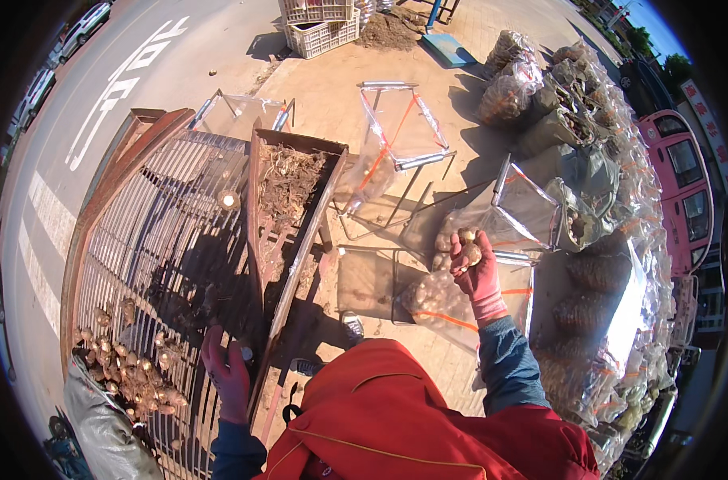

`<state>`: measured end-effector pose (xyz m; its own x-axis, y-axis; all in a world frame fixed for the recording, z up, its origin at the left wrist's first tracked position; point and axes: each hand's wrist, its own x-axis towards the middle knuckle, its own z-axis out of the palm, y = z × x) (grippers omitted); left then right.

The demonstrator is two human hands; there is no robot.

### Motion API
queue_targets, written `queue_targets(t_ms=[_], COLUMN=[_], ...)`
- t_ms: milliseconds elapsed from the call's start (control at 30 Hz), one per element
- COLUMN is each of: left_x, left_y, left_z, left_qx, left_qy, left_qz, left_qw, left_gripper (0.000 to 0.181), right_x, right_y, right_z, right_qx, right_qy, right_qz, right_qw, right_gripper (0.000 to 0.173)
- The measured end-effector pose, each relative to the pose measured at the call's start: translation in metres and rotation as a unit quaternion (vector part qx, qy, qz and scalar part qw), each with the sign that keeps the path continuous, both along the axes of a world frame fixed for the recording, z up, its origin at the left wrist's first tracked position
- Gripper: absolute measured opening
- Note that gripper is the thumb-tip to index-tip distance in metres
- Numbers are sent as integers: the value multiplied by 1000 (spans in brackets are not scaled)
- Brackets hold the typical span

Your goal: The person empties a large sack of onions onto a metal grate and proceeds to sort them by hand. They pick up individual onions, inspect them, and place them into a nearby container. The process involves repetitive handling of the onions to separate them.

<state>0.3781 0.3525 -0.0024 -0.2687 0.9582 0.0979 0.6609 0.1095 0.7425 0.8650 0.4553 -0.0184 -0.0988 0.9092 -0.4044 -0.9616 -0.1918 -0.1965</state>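
Note:
My right hand (pixel 482 281), in a pinkish work glove, is raised over the bags and grips a couple of taro-like tubers (pixel 472 252). My left hand (pixel 227 375), gloved the same way, is at the near right part of a slatted metal sorting table (pixel 177 180), fingers apart and nothing seen in them. A small pale thing shows beside its fingertips; I cannot tell what it is. Left of that hand lies a heap of brown tubers (pixel 126 372) on the slats. Below my right hand, a clear plastic bag (pixel 442 297) holds pale tubers.
A metal trough (pixel 292 174) of dry root scraps runs along the table's right side. Frames hold plastic bags open, one of them a bag (pixel 409 120) farther off. Filled sacks (pixel 604 336) line the right. White crates (pixel 322 39) stand ahead. A grey sack (pixel 105 420) lies at lower left.

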Motion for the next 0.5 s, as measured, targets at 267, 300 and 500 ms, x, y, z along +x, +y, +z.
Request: queue_targets(t_ms=[267,300,500], left_x=[32,32,22], left_y=[-17,-16,-20], left_z=[-3,-3,-9], left_qx=[3,-5,-27], left_qy=[193,204,223], left_qz=[-128,-119,-83], left_qw=[973,972,971], left_gripper=[58,59,45], right_x=[-9,-20,-18], right_y=[32,36,129], right_z=[31,33,-8], right_qx=[105,106,-31], right_qy=[10,-7,-35], right_qz=[57,66,115], right_qw=[993,992,992], right_gripper=[51,48,32])
